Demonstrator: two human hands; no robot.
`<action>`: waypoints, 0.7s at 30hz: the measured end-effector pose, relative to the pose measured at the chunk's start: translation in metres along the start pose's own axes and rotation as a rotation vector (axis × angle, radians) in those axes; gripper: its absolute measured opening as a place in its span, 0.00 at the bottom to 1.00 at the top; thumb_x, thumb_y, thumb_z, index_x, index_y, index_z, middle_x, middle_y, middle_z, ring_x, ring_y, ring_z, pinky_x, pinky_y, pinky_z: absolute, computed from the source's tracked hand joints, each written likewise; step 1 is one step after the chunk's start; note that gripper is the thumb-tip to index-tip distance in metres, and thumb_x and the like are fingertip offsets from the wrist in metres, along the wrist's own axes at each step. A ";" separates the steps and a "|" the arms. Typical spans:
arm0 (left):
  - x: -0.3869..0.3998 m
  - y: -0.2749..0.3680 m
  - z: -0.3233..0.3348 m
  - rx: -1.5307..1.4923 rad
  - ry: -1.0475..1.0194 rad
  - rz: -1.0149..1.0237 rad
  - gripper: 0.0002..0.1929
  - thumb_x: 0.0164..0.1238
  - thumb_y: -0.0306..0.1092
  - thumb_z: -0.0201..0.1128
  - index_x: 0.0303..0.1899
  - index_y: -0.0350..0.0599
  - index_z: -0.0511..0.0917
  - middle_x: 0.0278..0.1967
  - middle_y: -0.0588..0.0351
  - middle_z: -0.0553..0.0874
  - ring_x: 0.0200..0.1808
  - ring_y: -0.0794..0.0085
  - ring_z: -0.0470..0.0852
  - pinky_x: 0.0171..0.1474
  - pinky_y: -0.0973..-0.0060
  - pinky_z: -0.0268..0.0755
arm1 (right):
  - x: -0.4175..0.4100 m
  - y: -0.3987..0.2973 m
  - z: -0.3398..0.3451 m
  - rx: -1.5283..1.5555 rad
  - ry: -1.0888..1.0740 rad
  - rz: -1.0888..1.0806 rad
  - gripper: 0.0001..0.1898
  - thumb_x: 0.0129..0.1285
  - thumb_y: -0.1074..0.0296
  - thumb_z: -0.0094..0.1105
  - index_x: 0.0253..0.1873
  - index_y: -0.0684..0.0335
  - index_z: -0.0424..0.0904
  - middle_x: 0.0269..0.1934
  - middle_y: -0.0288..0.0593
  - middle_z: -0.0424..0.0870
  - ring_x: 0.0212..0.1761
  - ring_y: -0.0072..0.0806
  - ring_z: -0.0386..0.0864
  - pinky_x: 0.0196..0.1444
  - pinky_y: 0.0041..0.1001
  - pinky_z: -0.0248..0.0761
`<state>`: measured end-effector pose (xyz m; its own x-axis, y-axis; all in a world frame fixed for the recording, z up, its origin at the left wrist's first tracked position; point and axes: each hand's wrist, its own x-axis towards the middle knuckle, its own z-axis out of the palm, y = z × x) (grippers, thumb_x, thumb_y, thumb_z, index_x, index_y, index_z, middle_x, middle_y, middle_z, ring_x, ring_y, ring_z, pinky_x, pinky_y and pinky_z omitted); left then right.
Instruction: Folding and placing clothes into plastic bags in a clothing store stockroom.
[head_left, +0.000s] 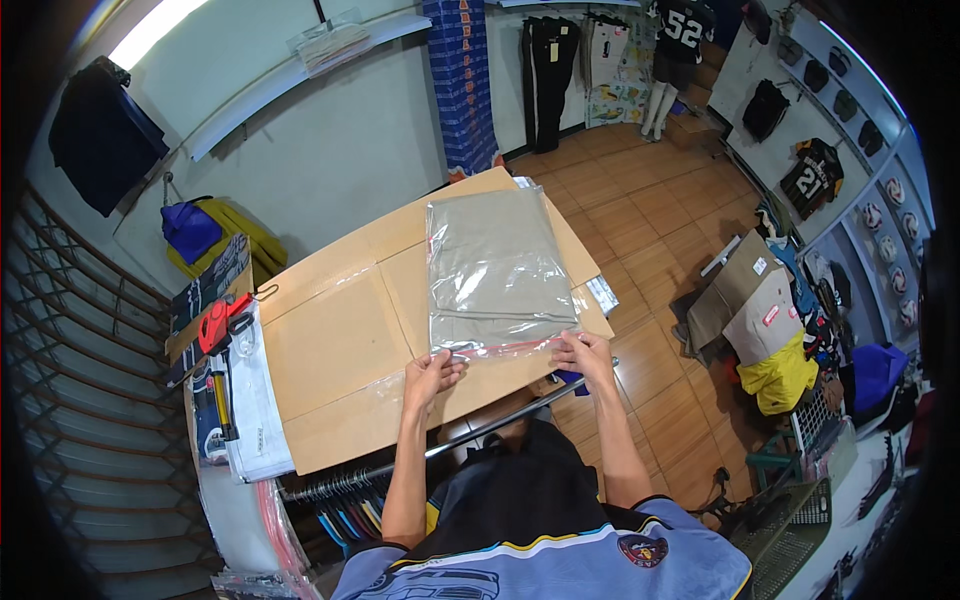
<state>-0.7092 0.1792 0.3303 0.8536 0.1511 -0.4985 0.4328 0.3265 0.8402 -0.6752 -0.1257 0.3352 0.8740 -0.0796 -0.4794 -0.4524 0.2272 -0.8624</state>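
Note:
A folded khaki garment (499, 259) lies inside a clear plastic bag (517, 330) with a red strip along its near edge. The bag rests on a large flattened cardboard sheet (330, 352). My left hand (435, 379) pinches the bag's near left corner between thumb and fingers. At the near right corner, my right hand (586, 358) grips the same edge, so the edge is stretched between both hands.
Left of the cardboard lie a red tool (221, 322) and a yellow-and-black tool (222, 401). A metal rail (502, 420) with hangers runs below the near edge. Piled clothes (772, 330) stand at right on the tiled floor (652, 217).

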 end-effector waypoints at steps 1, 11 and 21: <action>0.001 -0.002 0.001 0.000 0.000 0.000 0.11 0.75 0.35 0.64 0.41 0.34 0.82 0.35 0.47 0.90 0.30 0.75 0.87 0.34 0.82 0.82 | 0.000 0.001 0.002 0.009 -0.002 -0.008 0.12 0.72 0.67 0.63 0.46 0.74 0.81 0.37 0.53 0.87 0.33 0.35 0.89 0.31 0.28 0.85; 0.002 -0.014 0.009 -0.160 0.066 0.035 0.08 0.72 0.34 0.68 0.39 0.38 0.84 0.34 0.51 0.90 0.33 0.75 0.89 0.33 0.83 0.81 | 0.000 0.006 0.008 0.000 0.024 -0.013 0.14 0.71 0.66 0.62 0.47 0.77 0.80 0.37 0.55 0.87 0.33 0.37 0.89 0.31 0.29 0.86; 0.011 -0.023 0.012 -0.095 -0.010 0.033 0.10 0.75 0.36 0.65 0.40 0.38 0.83 0.36 0.49 0.90 0.35 0.74 0.89 0.31 0.83 0.78 | 0.001 0.012 0.013 -0.001 -0.001 -0.052 0.14 0.71 0.65 0.62 0.49 0.74 0.81 0.37 0.52 0.88 0.32 0.32 0.88 0.32 0.26 0.84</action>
<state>-0.7059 0.1617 0.3080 0.8700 0.1541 -0.4683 0.3753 0.4090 0.8318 -0.6773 -0.1104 0.3266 0.8966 -0.0908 -0.4335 -0.4062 0.2217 -0.8865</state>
